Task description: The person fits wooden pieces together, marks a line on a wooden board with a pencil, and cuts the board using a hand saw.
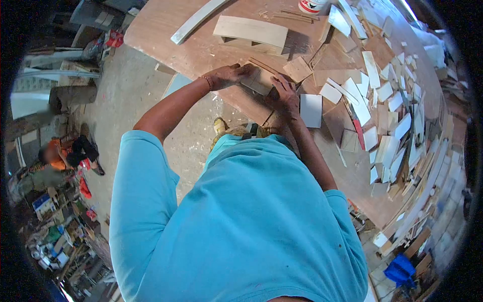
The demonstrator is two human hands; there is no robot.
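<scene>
A small wooden piece (260,79), pale on its face with a darker edge, sits at the near edge of the table between my two hands. My left hand (230,76) closes on its left end, the fingers reaching over the top. At the opposite end, my right hand (286,94) grips it with bent fingers. The underside of the piece is partly hidden. Just beyond it stands a slightly curved wooden assembly (250,31) with openings below its top board. A square wooden offcut (298,69) and a white rectangular panel (310,110) lie close to my right hand.
Many white and wooden offcuts (371,69) are heaped across the right of the table (161,38). A curved strip (198,21) and a white bucket (312,6) are at the far side. A person in orange (55,153) sits at the left, near cluttered scrap.
</scene>
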